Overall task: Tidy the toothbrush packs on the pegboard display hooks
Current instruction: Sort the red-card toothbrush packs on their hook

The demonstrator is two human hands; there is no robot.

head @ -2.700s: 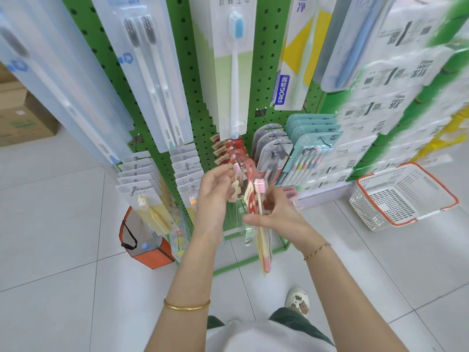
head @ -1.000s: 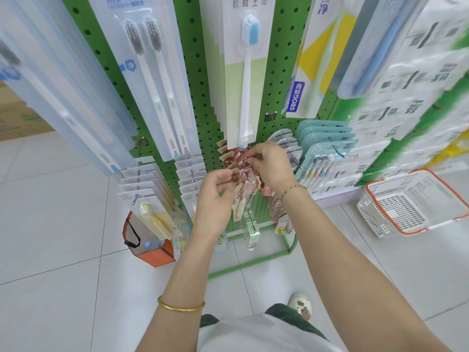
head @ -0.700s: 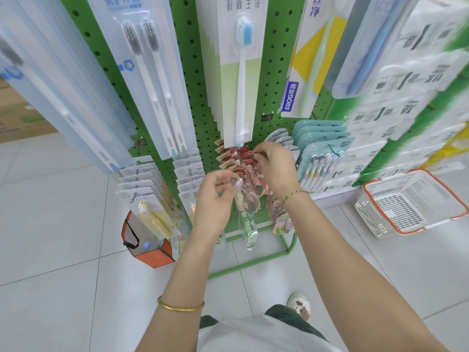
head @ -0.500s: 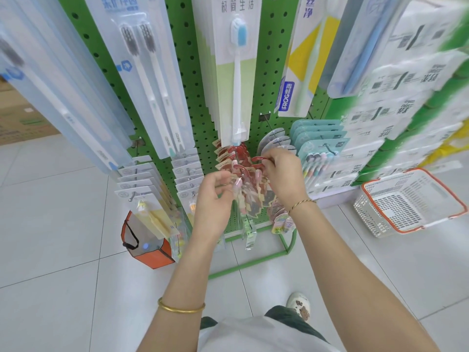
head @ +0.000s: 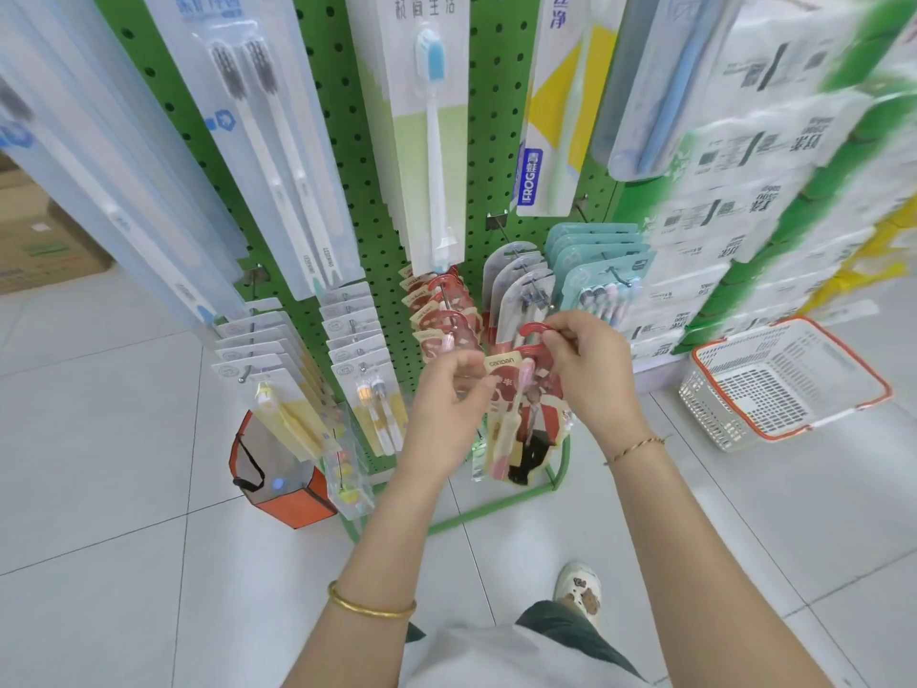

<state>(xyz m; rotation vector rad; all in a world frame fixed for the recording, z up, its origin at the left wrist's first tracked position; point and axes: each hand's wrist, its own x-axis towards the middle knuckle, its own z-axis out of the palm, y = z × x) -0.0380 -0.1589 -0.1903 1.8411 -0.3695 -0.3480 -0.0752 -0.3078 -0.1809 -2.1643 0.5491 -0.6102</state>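
Observation:
A green pegboard (head: 369,201) carries rows of toothbrush packs on hooks. On the middle lower hook hang several red packs (head: 439,310). In front of that hook, my right hand (head: 593,374) pinches the red top loop of a red toothbrush pack (head: 526,419) with a pink brush in it. My left hand (head: 446,404) grips the left edge of the same bunch of red packs. These held packs hang off the hook, between my two hands. Grey packs (head: 521,285) and teal packs (head: 595,270) hang to the right.
White packs with yellow brushes (head: 278,374) hang at lower left, long pale packs (head: 263,141) above. A white and orange basket (head: 784,384) stands on the floor at right, an orange bag (head: 278,474) at the stand's foot. Stacked tissue packs (head: 774,156) fill the right.
My right hand has drawn back from the hook toward me with the red packs. The bunch now hangs lower, in front of the hook. My left hand stays on its left side.

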